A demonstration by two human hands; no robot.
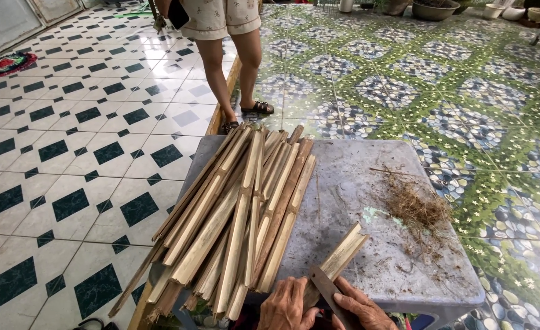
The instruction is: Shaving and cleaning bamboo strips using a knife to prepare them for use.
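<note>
Our left hand (284,305) gripping a split pale bamboo strip (342,254) at the grey worktop's (368,177) near edge, our right hand (360,308) apparently closed on a dark blade (328,292) against it, stacked bamboo slats (239,214) left, dry brown shavings (413,205) right, a bystander's sandalled feet (245,116) beyond.

Both of the person's bare hands sit close together at the near edge of the table. The left hand (284,305) is curled, knuckles up, fingers closed in a grip. The right hand (360,307) lies just beside it, fingers extended forward and pinching.
</note>
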